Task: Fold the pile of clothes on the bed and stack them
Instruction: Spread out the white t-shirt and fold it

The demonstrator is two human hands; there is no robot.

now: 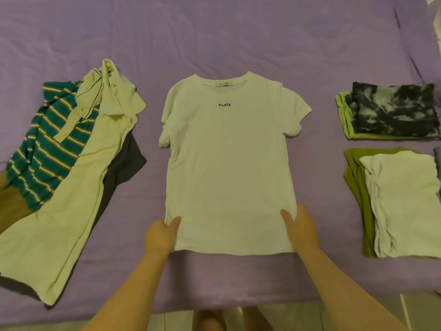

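A white T-shirt with small dark lettering lies spread flat, front up, in the middle of the purple bed. My left hand pinches its lower left hem corner, thumb on top. My right hand grips the lower right hem corner the same way. To the left lies an unfolded pile: a cream polo, a teal striped shirt and a dark grey garment. On the right sit two folded stacks: a tie-dye piece on light green, and a white piece on olive green.
The bed's near edge runs across the bottom, with tiled floor and my feet below it. A brown garment shows at the far left edge. Bare sheet stretches behind the T-shirt.
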